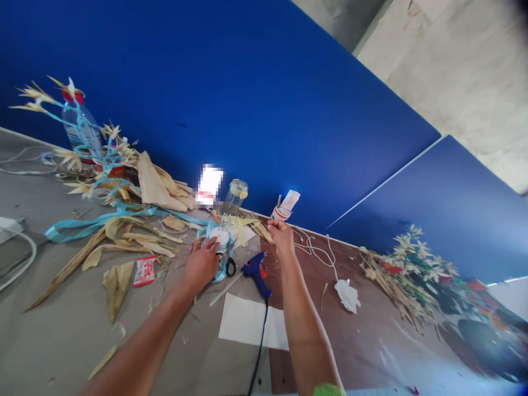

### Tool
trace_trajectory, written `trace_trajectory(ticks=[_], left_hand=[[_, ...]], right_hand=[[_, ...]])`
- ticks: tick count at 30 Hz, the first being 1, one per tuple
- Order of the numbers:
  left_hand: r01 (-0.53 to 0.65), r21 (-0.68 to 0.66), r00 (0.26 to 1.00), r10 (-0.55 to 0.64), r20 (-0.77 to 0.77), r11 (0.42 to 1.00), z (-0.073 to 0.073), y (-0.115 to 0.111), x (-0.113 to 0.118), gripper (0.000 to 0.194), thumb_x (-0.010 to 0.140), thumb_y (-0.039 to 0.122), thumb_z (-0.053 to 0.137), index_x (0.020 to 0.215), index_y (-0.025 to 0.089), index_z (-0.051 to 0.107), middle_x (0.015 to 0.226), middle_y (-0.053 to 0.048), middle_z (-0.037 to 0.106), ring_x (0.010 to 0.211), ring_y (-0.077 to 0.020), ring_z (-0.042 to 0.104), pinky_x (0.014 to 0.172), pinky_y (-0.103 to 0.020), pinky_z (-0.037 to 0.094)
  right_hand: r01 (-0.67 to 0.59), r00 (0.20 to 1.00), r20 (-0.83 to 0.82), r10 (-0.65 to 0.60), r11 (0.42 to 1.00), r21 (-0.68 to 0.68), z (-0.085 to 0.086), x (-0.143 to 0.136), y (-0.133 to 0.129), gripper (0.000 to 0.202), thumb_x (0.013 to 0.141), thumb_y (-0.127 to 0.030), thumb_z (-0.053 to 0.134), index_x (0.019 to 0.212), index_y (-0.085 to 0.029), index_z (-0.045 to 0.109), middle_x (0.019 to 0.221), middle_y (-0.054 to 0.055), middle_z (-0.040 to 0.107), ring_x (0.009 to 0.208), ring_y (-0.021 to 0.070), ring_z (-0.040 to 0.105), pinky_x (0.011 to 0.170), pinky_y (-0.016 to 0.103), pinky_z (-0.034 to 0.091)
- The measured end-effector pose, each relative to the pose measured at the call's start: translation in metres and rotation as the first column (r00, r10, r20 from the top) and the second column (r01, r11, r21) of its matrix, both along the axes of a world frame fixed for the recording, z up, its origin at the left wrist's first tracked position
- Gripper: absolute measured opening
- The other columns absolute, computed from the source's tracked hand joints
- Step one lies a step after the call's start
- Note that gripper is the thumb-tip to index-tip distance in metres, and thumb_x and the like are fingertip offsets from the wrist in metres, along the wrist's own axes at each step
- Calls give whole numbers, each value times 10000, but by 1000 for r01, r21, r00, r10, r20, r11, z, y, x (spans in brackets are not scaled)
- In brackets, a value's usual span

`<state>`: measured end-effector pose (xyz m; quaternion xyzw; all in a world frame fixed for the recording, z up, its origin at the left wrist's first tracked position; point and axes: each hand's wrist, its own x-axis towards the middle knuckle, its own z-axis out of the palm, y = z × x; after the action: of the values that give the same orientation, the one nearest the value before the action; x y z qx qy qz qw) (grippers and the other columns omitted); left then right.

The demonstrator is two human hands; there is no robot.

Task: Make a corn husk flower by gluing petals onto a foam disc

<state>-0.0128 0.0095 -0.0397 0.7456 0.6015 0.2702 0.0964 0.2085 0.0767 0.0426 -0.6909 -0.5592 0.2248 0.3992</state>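
Note:
My left hand (202,265) lies over a white roll (219,236) with light blue ribbon (213,275) around it, its fingers apart. Beside those fingertips are the black handles of scissors (230,267). My right hand (282,237) is raised near a white cup (281,213), thumb and forefinger pinched together; whatever is between them is too small to tell. Pale dried husk strips (263,231) lie just left of that hand. Between my forearms rests a blue glue gun (258,273), its cord running toward me over a white sheet (236,319).
Dried husks (124,242), a red packet (144,271) and a blue-stemmed husk flower arrangement (109,157) are on the left. A lidded jar (235,197) and bright phone-like screen (209,186) stand by the blue partition (247,99). White cable (317,250), crumpled tissue (347,296) and white flowers (412,253) are right.

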Motion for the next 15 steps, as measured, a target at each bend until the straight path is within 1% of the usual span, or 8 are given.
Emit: trace_trajectory(ticks=[2, 4, 6, 8, 11, 13, 14, 15], left_hand=[[-12, 48, 1000, 12, 17, 999, 2, 1, 1, 342, 832, 257, 450, 1141, 196, 586, 1288, -80, 548, 1238, -288, 397, 1032, -468, 298], [-21, 108, 998, 14, 67, 994, 5, 1, 1, 312, 835, 242, 447, 1097, 193, 608, 1254, -93, 571, 1204, -279, 438, 1022, -460, 318], [-34, 180, 983, 0, 184, 983, 11, 1, 2, 280, 843, 233, 437, 1043, 204, 630, 1213, -90, 593, 1154, -258, 487, 1007, -440, 345], [-40, 243, 932, -52, 360, 969, 19, -2, 3, 263, 856, 244, 423, 995, 205, 643, 1148, -85, 619, 1091, -230, 534, 968, -408, 390], [31, 239, 767, -176, 617, 971, 34, -10, 6, 268, 860, 303, 437, 951, 169, 651, 1001, -89, 652, 990, -209, 580, 893, -356, 446], [158, 139, 618, -207, 758, 978, 44, -16, 9, 282, 851, 340, 467, 969, 160, 650, 972, -82, 656, 923, -198, 602, 832, -326, 472], [251, 101, 545, -227, 807, 963, 47, -18, 10, 288, 846, 348, 480, 983, 160, 649, 952, -75, 658, 893, -190, 608, 814, -316, 476], [301, 84, 492, -230, 839, 950, 50, -21, 12, 281, 825, 350, 517, 984, 162, 652, 929, -65, 656, 864, -182, 607, 794, -303, 477]], right_hand=[[-34, 996, -84, 34, 999, 5, 3, -4, -13, 283, 739, -296, 486, 920, -115, 607, 638, 2, 570, 485, 93, 446, 483, 216, 353], [-86, 979, -183, 88, 996, 14, 4, -12, -28, 264, 718, -354, 527, 829, -128, 606, 607, -16, 548, 443, 71, 400, 450, 209, 319], [-219, 866, -455, 208, 975, 29, 3, -23, -43, 262, 669, -389, 601, 751, -140, 591, 596, -26, 537, 419, 52, 361, 426, 204, 278], [-341, 758, -591, 277, 940, 4, 1, -37, -56, 269, 663, -409, 625, 675, -146, 573, 549, -37, 506, 413, 47, 343, 411, 197, 238], [-428, 694, -651, 309, 903, -27, -4, -57, -70, 300, 660, -423, 646, 603, -149, 537, 513, -48, 471, 415, 44, 344, 404, 188, 219], [-469, 636, -707, 309, 882, -36, -8, -68, -74, 362, 673, -465, 632, 547, -156, 492, 470, -60, 427, 409, 46, 330, 402, 190, 222], [-490, 605, -737, 302, 871, -45, -10, -72, -76, 403, 682, -495, 618, 517, -162, 464, 447, -65, 405, 401, 47, 322, 402, 195, 228], [-512, 578, -762, 293, 857, -59, -13, -75, -77, 438, 685, -522, 608, 492, -167, 437, 424, -70, 384, 391, 47, 309, 400, 199, 227]])
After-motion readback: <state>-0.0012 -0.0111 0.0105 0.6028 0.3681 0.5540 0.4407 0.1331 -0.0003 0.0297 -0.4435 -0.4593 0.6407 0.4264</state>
